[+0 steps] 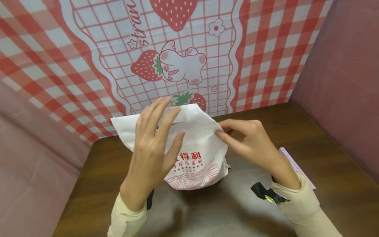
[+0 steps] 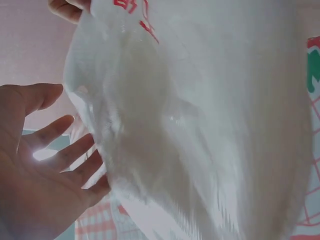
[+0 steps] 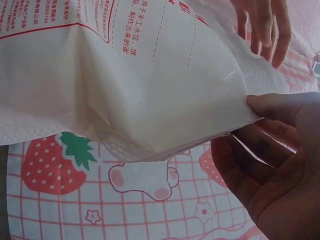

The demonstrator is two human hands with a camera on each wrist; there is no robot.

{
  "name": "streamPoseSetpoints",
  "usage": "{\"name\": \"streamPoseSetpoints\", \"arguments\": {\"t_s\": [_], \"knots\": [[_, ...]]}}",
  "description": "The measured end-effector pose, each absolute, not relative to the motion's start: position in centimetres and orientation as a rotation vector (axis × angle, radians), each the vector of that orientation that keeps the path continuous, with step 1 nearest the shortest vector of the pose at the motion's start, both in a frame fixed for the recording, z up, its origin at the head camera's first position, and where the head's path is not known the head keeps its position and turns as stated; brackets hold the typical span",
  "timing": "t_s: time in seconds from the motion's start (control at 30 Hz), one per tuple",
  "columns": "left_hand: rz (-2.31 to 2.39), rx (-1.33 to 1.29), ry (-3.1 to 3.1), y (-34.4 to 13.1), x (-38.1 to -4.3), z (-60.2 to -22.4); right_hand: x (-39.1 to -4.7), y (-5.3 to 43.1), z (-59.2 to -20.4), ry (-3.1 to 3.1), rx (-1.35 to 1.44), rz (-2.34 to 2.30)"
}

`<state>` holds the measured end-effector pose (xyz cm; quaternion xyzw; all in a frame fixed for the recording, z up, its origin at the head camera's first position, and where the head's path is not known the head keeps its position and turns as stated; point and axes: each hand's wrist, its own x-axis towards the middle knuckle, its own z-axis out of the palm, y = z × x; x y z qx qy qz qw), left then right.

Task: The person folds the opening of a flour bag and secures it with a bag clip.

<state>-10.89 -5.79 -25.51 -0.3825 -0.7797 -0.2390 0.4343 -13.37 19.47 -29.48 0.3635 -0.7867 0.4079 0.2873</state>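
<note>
A white flour bag with red Chinese print stands on the table, its upper edge raised and spread. My right hand pinches the right side of its upper edge between thumb and fingers; the right wrist view shows this hand at the bag's edge. My left hand is held over the bag's left part with fingers spread and hides some of the print. In the left wrist view those fingers reach to the border of the white bag without curling round it.
A pale purple ruler lies on the brown wooden table to the right, beside my right forearm. Behind the bag hangs a red-and-white checked cloth with strawberries. Pink fabric hangs at the left side.
</note>
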Motion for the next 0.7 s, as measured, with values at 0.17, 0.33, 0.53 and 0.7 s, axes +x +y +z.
{"name": "streamPoseSetpoints", "arguments": {"t_s": [0.17, 0.33, 0.53, 0.7], "knots": [[-0.59, -0.896, -1.946, -4.8, -12.3, -26.2, -13.4, 19.4, -29.4, -2.095, 0.988, 1.08], [-0.613, -0.841, -1.975, -4.2, -13.0, -27.3, -13.4, 19.6, -29.7, -2.129, 0.988, 1.069], [-0.623, -0.789, -1.941, -4.3, -12.1, -27.8, -13.5, 19.8, -29.7, -2.202, 1.033, 1.065], [-0.615, -0.803, -1.924, -3.9, -11.7, -27.6, -13.0, 20.7, -29.3, -2.292, 1.024, 1.029]]}}
